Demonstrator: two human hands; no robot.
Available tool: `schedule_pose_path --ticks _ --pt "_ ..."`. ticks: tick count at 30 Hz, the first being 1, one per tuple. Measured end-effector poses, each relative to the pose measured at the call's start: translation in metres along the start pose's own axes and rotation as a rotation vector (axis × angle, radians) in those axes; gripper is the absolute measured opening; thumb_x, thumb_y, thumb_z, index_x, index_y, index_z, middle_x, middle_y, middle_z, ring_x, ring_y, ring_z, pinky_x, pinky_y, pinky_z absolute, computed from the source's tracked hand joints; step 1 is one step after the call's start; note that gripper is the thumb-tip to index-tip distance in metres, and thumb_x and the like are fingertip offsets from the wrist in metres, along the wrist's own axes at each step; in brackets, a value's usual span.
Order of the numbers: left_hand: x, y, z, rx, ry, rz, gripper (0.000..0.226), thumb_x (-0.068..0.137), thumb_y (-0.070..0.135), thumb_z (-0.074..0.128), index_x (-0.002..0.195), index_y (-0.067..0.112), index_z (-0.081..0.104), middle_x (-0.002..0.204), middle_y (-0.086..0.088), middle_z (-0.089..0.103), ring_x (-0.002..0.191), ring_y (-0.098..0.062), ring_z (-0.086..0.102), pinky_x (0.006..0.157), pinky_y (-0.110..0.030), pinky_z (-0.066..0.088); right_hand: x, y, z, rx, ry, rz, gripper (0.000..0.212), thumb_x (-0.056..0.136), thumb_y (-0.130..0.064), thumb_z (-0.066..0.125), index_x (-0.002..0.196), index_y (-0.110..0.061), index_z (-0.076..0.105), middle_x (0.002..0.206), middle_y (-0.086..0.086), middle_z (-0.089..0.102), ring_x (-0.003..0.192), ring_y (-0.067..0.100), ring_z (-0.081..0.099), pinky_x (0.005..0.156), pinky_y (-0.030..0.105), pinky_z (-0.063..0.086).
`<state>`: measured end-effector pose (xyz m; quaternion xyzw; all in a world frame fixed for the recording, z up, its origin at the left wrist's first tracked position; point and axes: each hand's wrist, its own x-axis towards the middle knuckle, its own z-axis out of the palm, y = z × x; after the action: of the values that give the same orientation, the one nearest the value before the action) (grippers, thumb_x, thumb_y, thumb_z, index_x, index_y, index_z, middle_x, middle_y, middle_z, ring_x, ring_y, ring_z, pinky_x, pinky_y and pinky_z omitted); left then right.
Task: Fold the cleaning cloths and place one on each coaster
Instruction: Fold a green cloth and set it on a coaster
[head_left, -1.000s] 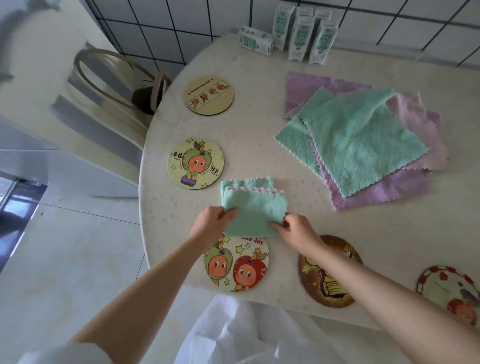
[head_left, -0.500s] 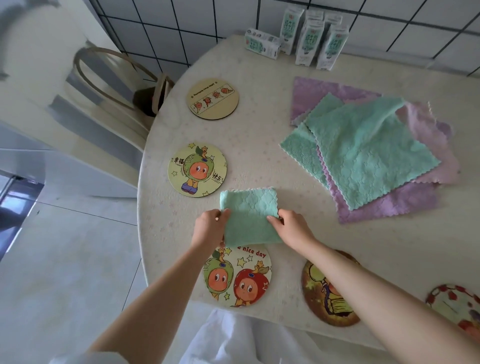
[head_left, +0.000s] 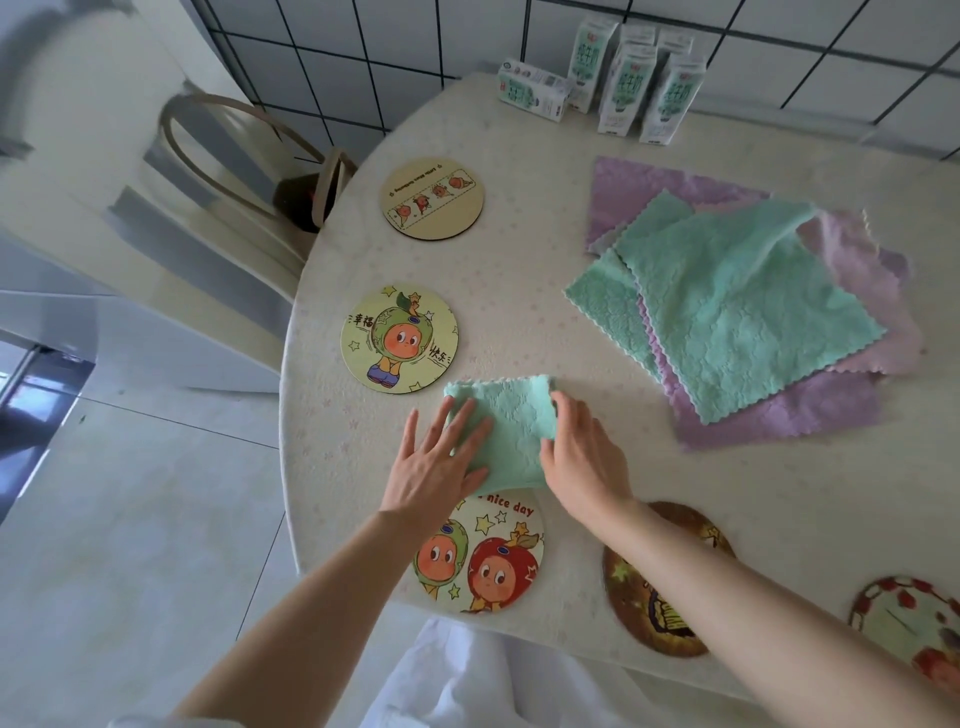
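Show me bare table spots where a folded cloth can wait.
Free: between the wooden coaster and the cloth pile, and between that pile and the dark coaster. Crowded: the near edge, where the left hand and right hand rest on the folded cloth.

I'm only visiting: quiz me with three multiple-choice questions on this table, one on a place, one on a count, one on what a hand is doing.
1. Where is the folded green cloth? A on the tan coaster; B on the table, its near edge over the nice day coaster; C on the purple cloths.
2. How many round coasters show? A three; B five; C eight.
3. The left hand is: A a fist; B off the table; C flat on the cloth.
Answers: 1 B, lettering partly covered; 2 B, five discs visible; 3 C, fingers straight.
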<state>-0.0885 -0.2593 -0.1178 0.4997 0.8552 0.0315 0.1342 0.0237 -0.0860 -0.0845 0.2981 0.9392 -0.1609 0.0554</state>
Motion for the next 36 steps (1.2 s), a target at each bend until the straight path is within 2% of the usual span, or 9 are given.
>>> schedule_pose_path --ticks 2,7,13,17,20,27,29,33,36 --pt "0.001 0.001 0.002 0.018 -0.058 -0.024 0.067 0.093 0.058 0.020 0.151 0.026 0.010 0.160 -0.003 0.006 0.146 -0.027 0.002 0.113 -0.060 0.004 -0.005 -0.003 0.006 -0.121 0.053 -0.156 0.068 0.086 -0.021 0.060 0.144 -0.015 0.025 0.132 0.011 0.047 0.100 0.025 0.054 0.065 0.033 0.052" --pt "0.004 0.002 0.001 0.009 -0.099 -0.125 0.082 0.089 0.066 0.022 0.150 0.024 -0.012 0.157 0.005 -0.018 0.142 -0.027 -0.022 0.108 -0.054 -0.018 -0.011 0.004 0.017 -0.221 -0.091 -0.210 0.076 0.078 -0.005 0.060 0.146 -0.014 0.026 0.152 0.017 0.022 0.121 0.034 0.039 0.082 0.043 0.049" --pt "0.001 -0.002 -0.003 -0.048 -0.085 -0.232 0.081 0.091 0.064 0.025 0.149 0.024 -0.016 0.155 0.009 -0.022 0.142 -0.024 -0.024 0.111 -0.053 -0.017 -0.017 0.023 0.015 -0.278 -0.058 -0.130 0.068 0.075 -0.011 0.068 0.138 -0.007 0.042 0.111 0.016 0.055 0.083 0.030 0.054 0.060 0.038 0.048" --pt "-0.006 0.007 -0.002 -0.202 0.050 -0.458 0.069 0.094 0.051 0.041 0.150 0.018 0.017 0.159 0.001 0.010 0.147 -0.024 0.004 0.118 -0.045 0.003 -0.020 0.022 0.010 -0.150 -0.107 -0.027 0.058 0.084 -0.014 0.061 0.137 -0.008 0.038 0.118 0.012 0.047 0.095 0.027 0.052 0.068 0.034 0.051" --pt "-0.007 0.020 -0.008 -0.363 0.244 -0.580 0.037 0.090 0.038 0.058 0.118 0.015 0.060 0.126 0.002 0.053 0.121 -0.021 0.040 0.098 -0.037 0.034 -0.014 0.018 0.003 0.063 -0.138 0.067 0.047 0.091 -0.016 0.051 0.135 -0.014 0.035 0.123 0.008 0.039 0.105 0.024 0.048 0.077 0.031 0.050" --pt "0.010 0.036 -0.023 -0.882 0.285 -0.785 0.006 0.089 0.013 0.061 0.093 0.017 0.062 0.086 0.007 0.062 0.080 -0.011 0.059 0.071 -0.026 0.052 0.007 0.018 -0.010 0.432 -0.261 0.229 0.035 0.095 -0.026 0.047 0.128 -0.012 0.045 0.122 0.006 0.050 0.094 0.021 0.057 0.078 0.032 0.049" --pt "0.013 0.036 -0.027 -0.878 0.290 -0.778 0.007 0.090 0.011 0.059 0.095 0.015 0.062 0.089 0.005 0.062 0.080 -0.007 0.058 0.065 -0.017 0.045 0.012 0.019 -0.011 0.467 -0.265 0.277 0.033 0.094 -0.027 0.050 0.123 -0.012 0.048 0.117 0.006 0.057 0.093 0.020 0.058 0.076 0.030 0.047" --pt "0.023 0.034 -0.028 -0.875 0.241 -0.889 0.007 0.091 0.015 0.058 0.098 0.016 0.059 0.097 0.000 0.063 0.083 -0.014 0.059 0.067 -0.025 0.049 0.020 0.017 -0.014 0.476 -0.275 0.342 0.030 0.092 -0.030 0.055 0.116 -0.013 0.049 0.098 0.001 0.059 0.079 0.017 0.055 0.059 0.025 0.039" --pt "0.034 0.034 -0.033 -0.886 0.219 -1.011 0.011 0.089 0.016 0.060 0.100 0.015 0.057 0.102 -0.003 0.063 0.087 -0.017 0.059 0.069 -0.027 0.047 0.025 0.012 -0.016 0.507 -0.297 0.408 0.032 0.090 -0.030 0.059 0.113 -0.010 0.048 0.096 0.001 0.055 0.081 0.018 0.052 0.064 0.026 0.042"
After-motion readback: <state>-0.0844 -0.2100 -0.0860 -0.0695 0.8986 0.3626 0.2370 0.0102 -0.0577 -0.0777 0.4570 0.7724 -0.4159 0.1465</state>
